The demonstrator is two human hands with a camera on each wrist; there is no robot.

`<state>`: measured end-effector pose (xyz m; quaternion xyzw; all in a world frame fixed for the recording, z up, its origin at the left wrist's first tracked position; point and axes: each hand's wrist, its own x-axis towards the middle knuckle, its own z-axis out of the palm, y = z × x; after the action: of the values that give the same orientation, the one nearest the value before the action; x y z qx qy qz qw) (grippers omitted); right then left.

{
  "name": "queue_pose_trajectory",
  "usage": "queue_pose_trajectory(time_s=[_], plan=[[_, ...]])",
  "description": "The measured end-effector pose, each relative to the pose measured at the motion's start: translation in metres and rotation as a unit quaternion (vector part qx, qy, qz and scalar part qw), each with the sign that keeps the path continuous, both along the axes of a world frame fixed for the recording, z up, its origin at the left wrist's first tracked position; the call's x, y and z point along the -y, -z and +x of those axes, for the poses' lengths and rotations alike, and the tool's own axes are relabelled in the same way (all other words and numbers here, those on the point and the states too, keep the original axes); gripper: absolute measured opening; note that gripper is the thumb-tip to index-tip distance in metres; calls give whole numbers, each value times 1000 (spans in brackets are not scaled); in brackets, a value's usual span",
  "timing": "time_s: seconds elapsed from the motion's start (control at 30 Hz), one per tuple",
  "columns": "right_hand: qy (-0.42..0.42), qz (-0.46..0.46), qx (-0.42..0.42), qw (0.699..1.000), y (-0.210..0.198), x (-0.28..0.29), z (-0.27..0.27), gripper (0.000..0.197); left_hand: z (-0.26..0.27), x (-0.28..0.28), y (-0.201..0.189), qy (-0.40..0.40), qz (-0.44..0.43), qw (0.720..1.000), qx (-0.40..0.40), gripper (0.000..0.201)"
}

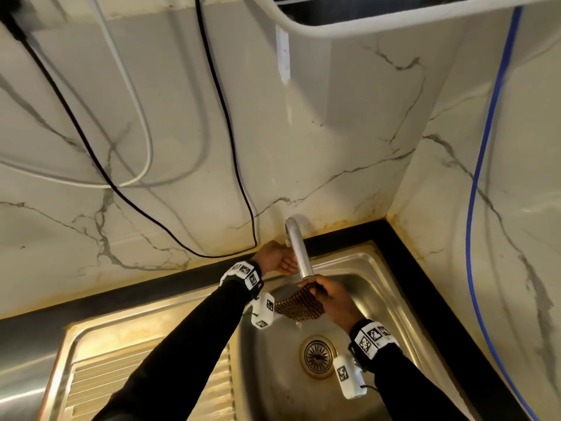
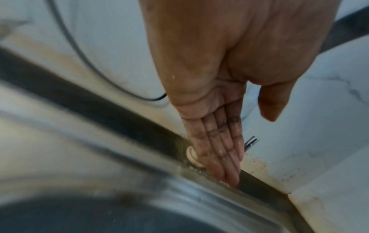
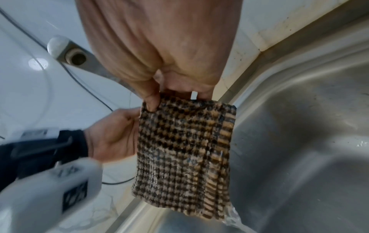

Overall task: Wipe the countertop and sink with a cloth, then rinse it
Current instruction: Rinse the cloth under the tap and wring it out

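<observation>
A brown-and-black checked cloth [image 1: 300,305] hangs just under the spout of the steel tap [image 1: 299,253], over the steel sink [image 1: 373,268]. My right hand [image 1: 318,288] pinches the cloth's top edge; in the right wrist view the cloth [image 3: 183,141] hangs flat from my right hand [image 3: 169,97] and water runs off its lower corner. My left hand [image 1: 285,262] is at the tap's base by the back wall. The left wrist view shows my left hand [image 2: 229,141] with straight, wet fingers [image 2: 217,149] beside a white fitting [image 2: 192,156], holding nothing.
The drain [image 1: 317,357] lies below the cloth. A ribbed drainboard [image 1: 136,375] is on the left, with a black countertop strip [image 1: 151,287] behind it. A black cable [image 1: 236,165], a white cable [image 1: 145,132] and a blue hose [image 1: 479,177] hang on the marble walls.
</observation>
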<state>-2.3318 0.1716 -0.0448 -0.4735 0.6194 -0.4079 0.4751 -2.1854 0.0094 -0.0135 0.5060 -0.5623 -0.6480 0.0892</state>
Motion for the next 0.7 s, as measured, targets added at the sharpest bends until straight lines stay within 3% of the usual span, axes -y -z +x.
queue_pose_trajectory(time_s=[0.1,0.23,0.3,0.47,0.53,0.6,0.63,0.67,0.7], plan=[[38,-5,64,997,-7,-8,-8,26,26,-41,14,-18,49,998,-36,34],[128,-35,136,982,-13,-22,-21,28,40,-84,42,68,26,997,-28,29],[166,-10,158,973,-8,-33,-26,31,41,-96,52,91,3,995,-43,41],[151,66,181,970,-2,-59,-41,41,34,-112,42,87,-9,995,-49,36],[77,71,138,985,4,-63,-42,73,30,-117,34,99,-26,993,-51,37],[-13,107,1,994,10,-60,-36,112,26,-121,25,98,-46,993,-44,36],[-55,115,-93,987,17,-57,-33,121,24,-124,20,82,-54,994,-42,35],[-90,109,-173,975,25,-53,-30,116,22,-125,17,63,-59,995,-43,36],[-102,97,-236,961,29,-50,-25,97,22,-127,13,43,-58,996,-45,38]])
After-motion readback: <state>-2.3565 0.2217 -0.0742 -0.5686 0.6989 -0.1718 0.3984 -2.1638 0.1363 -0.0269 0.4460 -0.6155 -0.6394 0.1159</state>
